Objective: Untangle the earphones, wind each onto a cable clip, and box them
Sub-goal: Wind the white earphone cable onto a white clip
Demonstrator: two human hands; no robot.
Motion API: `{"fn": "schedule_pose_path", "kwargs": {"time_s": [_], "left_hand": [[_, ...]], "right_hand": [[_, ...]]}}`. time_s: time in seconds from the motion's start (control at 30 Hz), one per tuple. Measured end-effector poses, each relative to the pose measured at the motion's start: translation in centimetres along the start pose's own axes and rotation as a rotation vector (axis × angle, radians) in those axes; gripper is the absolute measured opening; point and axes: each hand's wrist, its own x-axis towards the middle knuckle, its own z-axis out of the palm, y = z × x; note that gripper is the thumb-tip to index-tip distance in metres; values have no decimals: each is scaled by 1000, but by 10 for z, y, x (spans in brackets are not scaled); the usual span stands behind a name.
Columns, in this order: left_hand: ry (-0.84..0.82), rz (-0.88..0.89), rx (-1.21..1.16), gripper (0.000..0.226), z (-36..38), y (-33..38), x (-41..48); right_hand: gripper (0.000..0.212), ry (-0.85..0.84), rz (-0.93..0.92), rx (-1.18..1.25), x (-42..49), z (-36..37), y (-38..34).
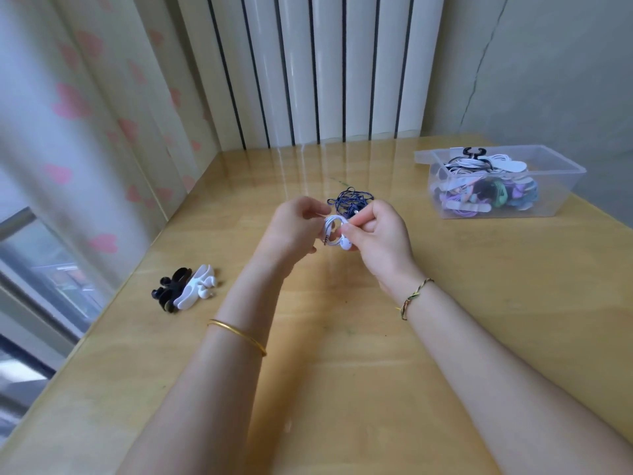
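Above the middle of the table, both hands hold a white earphone [335, 231] coiled into a small bundle; its plug and an earbud stick out below. My left hand [294, 228] pinches the bundle's left side. My right hand [376, 231] grips its right side with thumb and fingers. Whether a clip sits inside the coil is hidden. Just behind the hands lies a tangled dark blue earphone [349, 198]. Spare cable clips, black [169, 291] and white [197, 286], lie at the left. A clear plastic box [555, 200] at the right holds several wound earphones.
The wooden table [342, 354] runs from a curtain and window on the left to a white radiator at the back. Its right edge falls away beside the box. Bare tabletop lies in front of my arms.
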Motion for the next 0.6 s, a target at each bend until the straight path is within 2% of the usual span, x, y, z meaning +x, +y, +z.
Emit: {"fn": "schedule_pose_path", "kwargs": {"time_s": [0.1, 0.17, 0.23, 0.27, 0.4, 0.6], "left_hand": [[78, 0, 423, 43, -21, -15, 0], [108, -126, 763, 44, -30, -26, -3], [57, -277, 1091, 38, -37, -34, -8], [23, -336, 1183, 37, -39, -37, -10], [-12, -422, 1251, 44, -42, -50, -10], [47, -365, 1139, 40, -41, -49, -9]], "right_hand": [[22, -54, 16, 20, -4, 7, -2], [19, -80, 26, 13, -6, 9, -2], [15, -111, 39, 15, -9, 11, -4], [15, -125, 42, 15, -10, 13, -4], [18, -152, 46, -1, -14, 18, -6], [15, -167, 58, 14, -16, 15, -8]]}}
